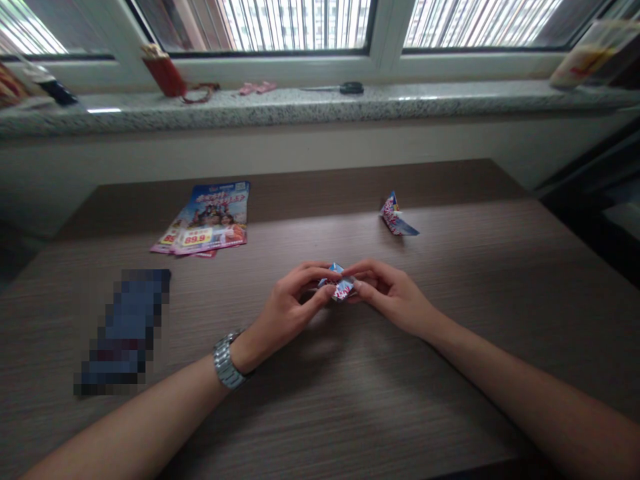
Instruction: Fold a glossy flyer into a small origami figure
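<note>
A small folded piece of printed paper (343, 289), blue, white and red, is held between both hands over the middle of the table. My left hand (297, 290), with a metal watch (229, 360) on its wrist, pinches the paper's left side between thumb and fingers. From the right, my right hand (393, 293) grips the other side, its thumb and index finger at the edge. Fingers cover parts of the paper. Behind the right hand, a folded paper figure (395, 217) in similar print stands on the table.
Printed flyers (215, 223) lie stacked at the back left of the table (320, 413). A blurred-out dark blue flat object (125, 327) is at the left. On the granite windowsill (280, 110) are a red container (164, 72), pink pieces (257, 88) and a dark-handled tool (351, 88).
</note>
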{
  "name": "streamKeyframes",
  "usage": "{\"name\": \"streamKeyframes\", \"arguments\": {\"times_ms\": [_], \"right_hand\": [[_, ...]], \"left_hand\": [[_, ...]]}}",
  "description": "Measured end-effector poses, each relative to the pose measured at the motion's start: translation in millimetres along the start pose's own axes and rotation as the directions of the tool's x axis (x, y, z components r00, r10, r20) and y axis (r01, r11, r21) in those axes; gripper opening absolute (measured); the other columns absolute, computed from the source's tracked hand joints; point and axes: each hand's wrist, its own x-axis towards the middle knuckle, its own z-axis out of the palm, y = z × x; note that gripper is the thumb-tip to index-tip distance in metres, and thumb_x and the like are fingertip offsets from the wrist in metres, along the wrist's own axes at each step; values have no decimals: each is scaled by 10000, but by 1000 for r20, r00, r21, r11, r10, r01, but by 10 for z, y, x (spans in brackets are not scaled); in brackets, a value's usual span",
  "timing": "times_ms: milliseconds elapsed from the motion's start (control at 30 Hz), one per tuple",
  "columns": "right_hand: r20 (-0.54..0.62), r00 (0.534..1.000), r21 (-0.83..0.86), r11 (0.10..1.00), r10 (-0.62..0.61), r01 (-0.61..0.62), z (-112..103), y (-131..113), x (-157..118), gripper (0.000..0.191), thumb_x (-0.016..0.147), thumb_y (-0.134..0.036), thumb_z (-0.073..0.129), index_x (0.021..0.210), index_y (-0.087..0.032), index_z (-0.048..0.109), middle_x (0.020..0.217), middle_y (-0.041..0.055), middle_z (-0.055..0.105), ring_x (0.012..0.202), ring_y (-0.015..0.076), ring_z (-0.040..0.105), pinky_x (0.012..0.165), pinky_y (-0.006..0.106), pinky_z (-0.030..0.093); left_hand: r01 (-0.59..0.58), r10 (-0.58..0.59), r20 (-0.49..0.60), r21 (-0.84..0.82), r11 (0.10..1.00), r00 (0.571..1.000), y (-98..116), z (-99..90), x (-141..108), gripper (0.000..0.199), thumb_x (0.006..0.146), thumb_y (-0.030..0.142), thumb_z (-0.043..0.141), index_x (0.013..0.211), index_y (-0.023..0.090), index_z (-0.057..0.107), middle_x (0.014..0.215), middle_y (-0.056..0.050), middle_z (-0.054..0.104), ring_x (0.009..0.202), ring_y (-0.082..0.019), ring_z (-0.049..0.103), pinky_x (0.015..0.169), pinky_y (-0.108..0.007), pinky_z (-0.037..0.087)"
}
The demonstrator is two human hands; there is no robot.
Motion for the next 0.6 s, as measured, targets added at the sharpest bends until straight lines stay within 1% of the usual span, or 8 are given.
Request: {"name": "streamKeyframes", "arguments": {"times_ms": [100, 167, 267, 367, 500, 600], "right_hand": [[-5, 1000, -39, 999, 9, -9, 12, -7, 1, 254, 928, -386, 675, 1118, -221, 650, 986, 33, 756, 928, 183, 734, 842, 319, 596], [-12, 1000, -60, 998, 11, -12, 20, -6, 4, 271, 901, -378, 711, 1112, -222, 641, 972, 29, 760, 917, 183, 737, 842, 316, 590], [-35, 999, -47, 999, 6, -8, 28, 14, 8, 303, 858, -338, 759, 1101, -226, 618, 1022, 31, 753, 894, 170, 737, 817, 298, 588], [-58, 998, -19, 1000, -1, 0, 34, 42, 14, 335, 838, -308, 774, 1107, -230, 591, 1039, 26, 737, 855, 146, 727, 781, 272, 583], [-47, 998, -4, 999, 39, -39, 53, 50, 26, 421, 796, -320, 811, 1125, -230, 563, 1009, 29, 741, 866, 162, 730, 799, 295, 590], [-22, 996, -11, 996, 84, -84, 77, 27, 28, 420, 775, -318, 824, 1098, -221, 573, 990, 35, 750, 890, 179, 733, 836, 320, 590]], "left_hand": [[13, -13, 4, -2, 1000, 1000, -25, 10, -1, 210, 938, 279, 686, 1141, 235, 725, 1248, -82, 651, 1180, -218, 639, 1006, -342, 540], [15, -15, 4, 22, 1000, 1000, -33, 13, 0, 211, 928, 280, 700, 1133, 236, 726, 1243, -83, 645, 1182, -219, 638, 1021, -343, 531], [4, -4, -2, 61, 998, 1000, -38, 11, 2, 194, 922, 283, 708, 1107, 233, 733, 1221, -83, 642, 1164, -214, 642, 1049, -347, 510], [-4, 4, -2, 72, 997, 1000, -39, 10, -2, 182, 922, 286, 706, 1092, 229, 736, 1211, -85, 631, 1138, -210, 648, 1037, -342, 516], [-17, 18, -12, 85, 996, 1000, -43, 10, -8, 176, 913, 273, 717, 1081, 225, 740, 1205, -87, 626, 1139, -213, 643, 1037, -341, 513], [-23, 24, -14, 87, 996, 1000, -47, 7, -10, 181, 913, 268, 717, 1089, 229, 738, 1221, -87, 617, 1153, -213, 635, 1032, -330, 513]]}}
